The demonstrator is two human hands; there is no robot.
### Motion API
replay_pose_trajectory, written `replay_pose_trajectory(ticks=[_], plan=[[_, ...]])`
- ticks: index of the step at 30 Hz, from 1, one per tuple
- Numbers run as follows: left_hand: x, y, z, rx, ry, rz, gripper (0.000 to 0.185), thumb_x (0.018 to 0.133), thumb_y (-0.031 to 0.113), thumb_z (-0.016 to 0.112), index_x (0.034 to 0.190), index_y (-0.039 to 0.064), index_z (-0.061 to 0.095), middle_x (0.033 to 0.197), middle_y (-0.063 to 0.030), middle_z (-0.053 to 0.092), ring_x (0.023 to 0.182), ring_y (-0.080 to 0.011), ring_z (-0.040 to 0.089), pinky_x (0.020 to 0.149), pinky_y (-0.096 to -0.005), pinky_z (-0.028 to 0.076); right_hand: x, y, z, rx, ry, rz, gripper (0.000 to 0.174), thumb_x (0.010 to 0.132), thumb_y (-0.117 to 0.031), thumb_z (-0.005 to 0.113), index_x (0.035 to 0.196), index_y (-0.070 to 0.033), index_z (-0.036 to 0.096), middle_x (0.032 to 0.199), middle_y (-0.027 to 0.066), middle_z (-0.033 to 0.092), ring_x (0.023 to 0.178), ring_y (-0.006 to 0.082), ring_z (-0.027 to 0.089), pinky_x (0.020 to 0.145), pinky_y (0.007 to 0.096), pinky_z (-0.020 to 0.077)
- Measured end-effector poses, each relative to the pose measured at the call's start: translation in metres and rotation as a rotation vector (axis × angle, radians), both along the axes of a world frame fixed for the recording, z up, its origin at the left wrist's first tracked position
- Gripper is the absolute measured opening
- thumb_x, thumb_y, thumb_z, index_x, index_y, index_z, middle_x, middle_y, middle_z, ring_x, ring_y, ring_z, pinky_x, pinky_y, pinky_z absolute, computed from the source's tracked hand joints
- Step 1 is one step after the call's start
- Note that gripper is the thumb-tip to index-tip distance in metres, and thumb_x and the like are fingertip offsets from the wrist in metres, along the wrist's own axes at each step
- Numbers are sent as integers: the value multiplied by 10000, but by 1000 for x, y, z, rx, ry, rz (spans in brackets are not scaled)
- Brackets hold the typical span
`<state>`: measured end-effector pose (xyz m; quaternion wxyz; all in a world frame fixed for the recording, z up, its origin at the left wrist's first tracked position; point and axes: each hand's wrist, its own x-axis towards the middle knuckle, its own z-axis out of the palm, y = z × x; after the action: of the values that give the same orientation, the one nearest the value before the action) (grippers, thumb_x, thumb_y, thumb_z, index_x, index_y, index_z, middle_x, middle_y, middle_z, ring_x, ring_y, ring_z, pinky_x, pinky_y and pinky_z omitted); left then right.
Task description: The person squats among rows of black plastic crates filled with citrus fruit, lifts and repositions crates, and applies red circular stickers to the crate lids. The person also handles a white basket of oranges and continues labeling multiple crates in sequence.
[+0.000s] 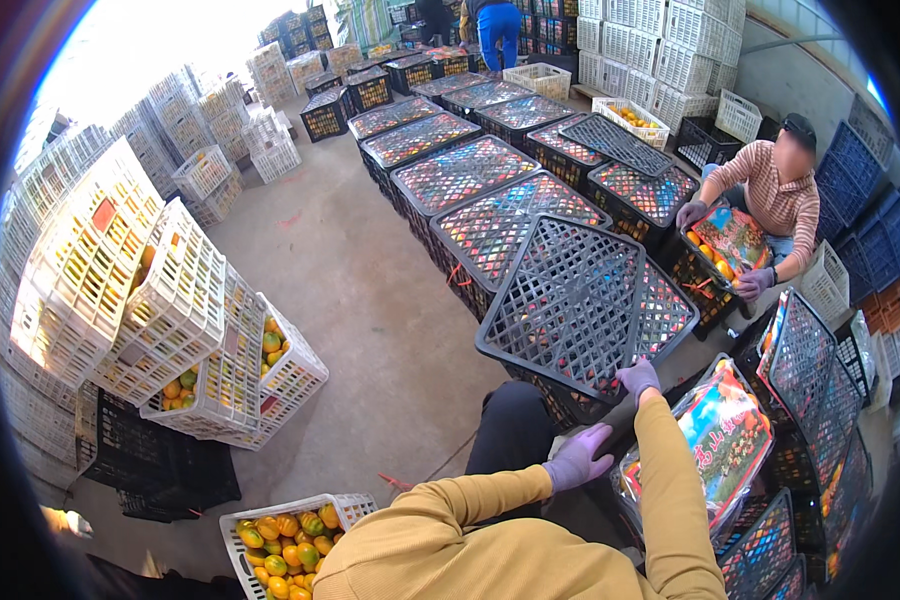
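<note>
My right hand (637, 377), in a purple glove, grips the near corner of a loose black plastic lattice lid (562, 300). That lid lies askew over another lidded black crate (664, 304). Lower and to the left, my gloved left hand (579, 457) holds nothing, its fingers apart. Beside my right forearm stands a crate lined with clear plastic film, topped by a colourful printed sheet (727, 442) that bears writing. A white plastic crate (356, 506) of orange-green citrus fruit (289, 551) sits at my left side, partly hidden by my body.
Rows of lidded black crates (465, 172) extend ahead. A co-worker (776, 187) at right handles a fruit crate with a printed sheet (731, 244). White crates (172, 307) are stacked at left beyond the concrete floor (345, 300). Lids (810, 375) lean at right; another person (499, 34) bends far back.
</note>
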<state>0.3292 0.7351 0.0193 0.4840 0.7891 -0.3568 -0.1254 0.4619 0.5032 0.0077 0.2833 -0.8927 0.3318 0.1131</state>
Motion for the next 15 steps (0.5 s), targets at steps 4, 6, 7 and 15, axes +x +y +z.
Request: replay_pose_trajectory(ticks=[4,6,7,15], plan=[[-23,2,-25,276,248,-72,1041,824,476,779,1564,-36,256,1589,-277,341,1480,-409,338,1216,-447,306,-11,7,29,800,-93,-149,581,843,-356,797,1283,-11,635,1185,129,704,1036,242,692,835,358,566],[-43,-7,-42,294,239,-145,1167,783,509,812,1579,-65,181,1624,-312,246,1531,-414,235,1250,-433,236,-17,28,47,1099,-383,-102,532,920,-394,746,1317,-57,635,1175,65,693,1006,177,681,730,333,574],[-45,-16,-53,238,256,-207,1188,789,469,791,1592,-74,103,1650,-320,153,1557,-431,122,1266,-429,171,-27,37,57,1320,-309,10,570,922,-416,736,1335,-40,624,1236,86,681,1065,191,670,822,338,565],[-16,-60,-98,0,-89,-337,361,920,291,667,1198,59,667,1211,-196,690,1123,-381,655,940,-446,520,-74,83,125,1045,-849,-190,321,928,-264,722,1064,24,758,950,43,731,877,93,633,816,251,497]])
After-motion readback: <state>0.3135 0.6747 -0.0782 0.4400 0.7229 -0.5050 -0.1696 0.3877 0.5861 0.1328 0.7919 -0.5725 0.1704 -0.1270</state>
